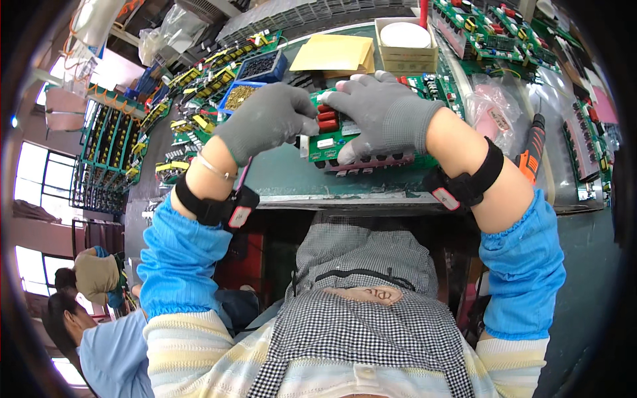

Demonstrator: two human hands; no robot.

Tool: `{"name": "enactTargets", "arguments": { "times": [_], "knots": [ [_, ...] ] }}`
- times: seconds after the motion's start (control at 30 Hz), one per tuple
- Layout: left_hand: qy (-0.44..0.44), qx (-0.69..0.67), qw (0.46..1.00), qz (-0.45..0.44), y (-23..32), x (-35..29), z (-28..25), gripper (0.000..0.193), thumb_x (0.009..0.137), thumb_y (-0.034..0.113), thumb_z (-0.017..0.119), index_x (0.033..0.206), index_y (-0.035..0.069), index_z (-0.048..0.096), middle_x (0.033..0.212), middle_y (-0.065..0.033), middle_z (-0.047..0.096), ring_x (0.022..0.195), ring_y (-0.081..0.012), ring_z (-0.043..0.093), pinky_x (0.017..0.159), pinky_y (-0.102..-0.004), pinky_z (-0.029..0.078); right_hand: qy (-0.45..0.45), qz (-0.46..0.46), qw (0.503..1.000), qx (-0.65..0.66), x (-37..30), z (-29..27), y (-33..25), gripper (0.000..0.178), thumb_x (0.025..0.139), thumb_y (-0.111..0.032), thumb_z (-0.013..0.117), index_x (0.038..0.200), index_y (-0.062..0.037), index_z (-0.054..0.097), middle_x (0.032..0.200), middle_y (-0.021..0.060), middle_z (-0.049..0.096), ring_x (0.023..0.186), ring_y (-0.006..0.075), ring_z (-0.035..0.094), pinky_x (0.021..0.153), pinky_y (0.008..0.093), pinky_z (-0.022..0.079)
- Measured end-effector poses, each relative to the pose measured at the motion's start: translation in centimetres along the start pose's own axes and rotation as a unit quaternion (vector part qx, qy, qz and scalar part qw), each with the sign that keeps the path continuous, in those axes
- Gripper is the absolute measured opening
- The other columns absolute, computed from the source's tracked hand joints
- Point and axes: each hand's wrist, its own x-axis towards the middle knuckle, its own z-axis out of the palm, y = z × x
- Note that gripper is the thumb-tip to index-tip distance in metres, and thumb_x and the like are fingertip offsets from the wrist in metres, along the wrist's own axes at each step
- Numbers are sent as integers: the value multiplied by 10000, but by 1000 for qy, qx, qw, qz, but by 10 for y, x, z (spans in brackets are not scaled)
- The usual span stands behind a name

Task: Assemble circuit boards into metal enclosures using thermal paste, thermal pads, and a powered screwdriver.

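Observation:
A green circuit board (323,154) with red cylindrical parts and a row of dark components along its near side lies on the bench before me. My right hand (388,116), in a grey glove, spans it from above, thumb at the near edge and fingers spread toward the far edge, gripping it across. At the board's left end is my left hand (269,123), gloved alike, with its fingers curled into a pinch; whatever sits between the fingertips is hidden. A thin purple stick (244,174) shows beside the left wrist.
Behind the left hand stand blue bins, one with brass-coloured small parts (240,97), one with dark parts (259,65). Yellow envelopes (332,53) and a carton (407,53) sit farther back. An orange-black power tool (532,149) lies right. More boards (494,30) surround the bench.

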Motion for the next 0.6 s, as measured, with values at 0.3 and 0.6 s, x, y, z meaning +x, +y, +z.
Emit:
{"name": "enactTargets", "arguments": {
  "times": [0.3,0.6],
  "knots": [
    [49,-183,977,-93,-8,-10,7,188,792,116,759,936,7,705,709,-16,629,576,-65,555,496,-216,395,16,-8,1000,-20,3,-2,0,921,733,-572,746,1435,-72,422,1384,204,502,1345,375,428,1124,528,296],
    [56,-270,960,57,-43,-22,13,390,827,140,748,1180,11,643,934,-28,672,738,-68,570,612,-233,460,60,-55,996,-30,-1,19,12,929,751,-612,712,1465,-106,401,1437,207,448,1367,371,389,1134,501,268]
  ]
}}
